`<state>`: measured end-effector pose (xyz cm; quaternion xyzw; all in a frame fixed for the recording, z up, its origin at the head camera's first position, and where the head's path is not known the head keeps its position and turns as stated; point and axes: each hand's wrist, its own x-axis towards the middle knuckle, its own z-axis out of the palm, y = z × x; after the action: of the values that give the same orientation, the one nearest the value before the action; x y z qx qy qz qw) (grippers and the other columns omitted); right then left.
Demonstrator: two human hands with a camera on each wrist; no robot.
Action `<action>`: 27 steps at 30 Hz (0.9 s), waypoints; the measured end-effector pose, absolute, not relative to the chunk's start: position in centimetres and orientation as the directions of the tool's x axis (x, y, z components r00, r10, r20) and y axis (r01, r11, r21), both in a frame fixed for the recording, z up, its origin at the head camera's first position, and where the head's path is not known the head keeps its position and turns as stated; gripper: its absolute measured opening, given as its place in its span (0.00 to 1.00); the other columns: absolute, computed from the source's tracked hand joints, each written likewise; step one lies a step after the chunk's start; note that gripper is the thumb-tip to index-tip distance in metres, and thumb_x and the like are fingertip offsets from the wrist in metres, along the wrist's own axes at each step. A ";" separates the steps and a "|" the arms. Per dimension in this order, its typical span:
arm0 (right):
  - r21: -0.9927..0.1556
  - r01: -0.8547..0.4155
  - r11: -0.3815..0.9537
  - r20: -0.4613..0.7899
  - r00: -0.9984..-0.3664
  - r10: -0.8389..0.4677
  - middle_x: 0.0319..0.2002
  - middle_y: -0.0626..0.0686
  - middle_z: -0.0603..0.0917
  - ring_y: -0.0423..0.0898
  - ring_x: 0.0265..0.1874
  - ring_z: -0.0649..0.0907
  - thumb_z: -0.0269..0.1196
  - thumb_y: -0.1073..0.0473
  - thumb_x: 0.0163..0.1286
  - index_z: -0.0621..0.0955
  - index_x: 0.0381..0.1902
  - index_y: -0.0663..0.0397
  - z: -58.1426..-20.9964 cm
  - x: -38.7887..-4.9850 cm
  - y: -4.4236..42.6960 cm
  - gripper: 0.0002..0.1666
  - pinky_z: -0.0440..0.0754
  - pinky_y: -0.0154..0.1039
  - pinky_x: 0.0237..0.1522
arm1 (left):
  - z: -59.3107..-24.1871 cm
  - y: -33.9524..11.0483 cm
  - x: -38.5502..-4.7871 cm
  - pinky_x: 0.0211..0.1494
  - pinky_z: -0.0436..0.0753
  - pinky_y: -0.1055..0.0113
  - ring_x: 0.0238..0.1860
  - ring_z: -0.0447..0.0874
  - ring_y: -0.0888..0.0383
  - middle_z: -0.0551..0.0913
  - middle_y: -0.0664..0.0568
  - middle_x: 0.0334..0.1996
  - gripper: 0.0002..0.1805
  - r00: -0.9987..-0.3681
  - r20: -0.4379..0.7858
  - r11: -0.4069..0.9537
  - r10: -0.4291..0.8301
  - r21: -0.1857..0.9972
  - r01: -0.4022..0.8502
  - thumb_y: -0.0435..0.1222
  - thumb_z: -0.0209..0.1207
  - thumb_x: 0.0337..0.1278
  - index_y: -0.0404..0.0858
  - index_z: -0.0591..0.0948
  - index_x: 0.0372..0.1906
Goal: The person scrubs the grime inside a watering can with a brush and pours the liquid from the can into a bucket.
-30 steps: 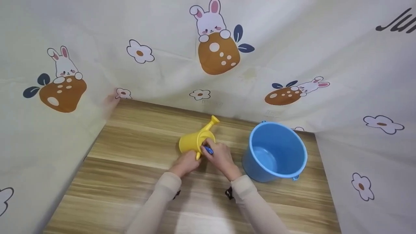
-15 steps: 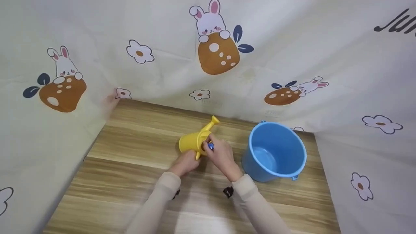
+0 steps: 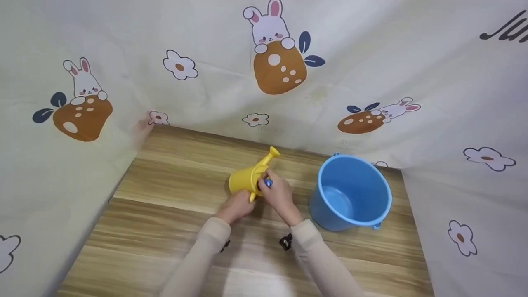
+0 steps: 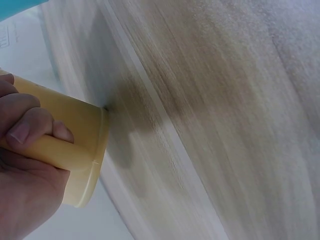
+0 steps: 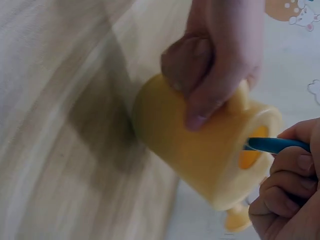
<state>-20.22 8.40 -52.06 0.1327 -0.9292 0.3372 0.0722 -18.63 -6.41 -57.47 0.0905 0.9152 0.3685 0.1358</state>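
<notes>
A yellow watering can [image 3: 241, 180] lies tilted in the head view, its spout [image 3: 269, 156] pointing up and to the right. The left hand [image 3: 238, 205] grips its handle; in the left wrist view that hand's fingers [image 4: 30, 120] curl round the yellow handle [image 4: 55, 151]. Beside the can's opening, the right hand [image 3: 278, 194] pinches a slim blue object [image 3: 268, 183]. The right wrist view shows the blue object [image 5: 272, 145] reaching into the opening of the can [image 5: 185, 135], held by the right hand [image 5: 292, 190]. What its far end touches is hidden.
A blue bucket [image 3: 334, 214] stands to the right of the hands on the wood-patterned surface [image 3: 173, 165]. A pale cloth [image 3: 206, 95] printed with rabbits and flowers rises behind and at both sides.
Over the last second the right hand and the blue object have shifted slightly up beside the can's opening. The left hand keeps its grip, and the can stays in nearly the same place.
</notes>
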 end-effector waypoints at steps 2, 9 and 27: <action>-0.653 -0.277 0.705 0.200 -0.961 -0.193 0.29 0.50 0.84 0.41 0.25 0.77 0.62 0.54 0.70 0.80 0.37 0.51 -52.5 -20.4 8.5 0.06 0.76 0.35 0.27 | -57.6 -6.4 -18.7 0.28 0.70 0.66 0.22 0.68 0.59 0.69 0.56 0.20 0.09 -0.946 -0.176 0.692 0.271 0.719 0.064 0.33 0.56 0.63 0.39 0.75 0.26; -0.781 -0.216 0.586 0.079 -0.965 -0.251 0.30 0.50 0.82 0.41 0.28 0.77 0.65 0.48 0.69 0.81 0.36 0.52 -52.2 -20.8 9.6 0.13 0.76 0.35 0.33 | -57.4 -6.5 -18.8 0.32 0.72 0.64 0.25 0.69 0.58 0.69 0.56 0.22 0.07 -0.949 -0.165 0.659 0.269 0.750 0.056 0.34 0.55 0.67 0.36 0.79 0.34; -0.623 -0.442 0.646 0.166 -0.881 -0.443 0.24 0.46 0.78 0.36 0.21 0.71 0.65 0.52 0.69 0.79 0.32 0.52 -49.2 -21.0 10.6 0.11 0.69 0.29 0.24 | -57.1 -6.5 -18.5 0.39 0.76 0.60 0.30 0.73 0.57 0.75 0.54 0.27 0.06 -0.943 -0.208 0.681 0.262 0.732 0.028 0.37 0.56 0.67 0.38 0.79 0.39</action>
<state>-21.00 10.62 -49.19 0.2439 -0.9071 0.3431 -0.0009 -18.52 -6.47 -57.12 0.0801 0.9046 0.3911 0.1493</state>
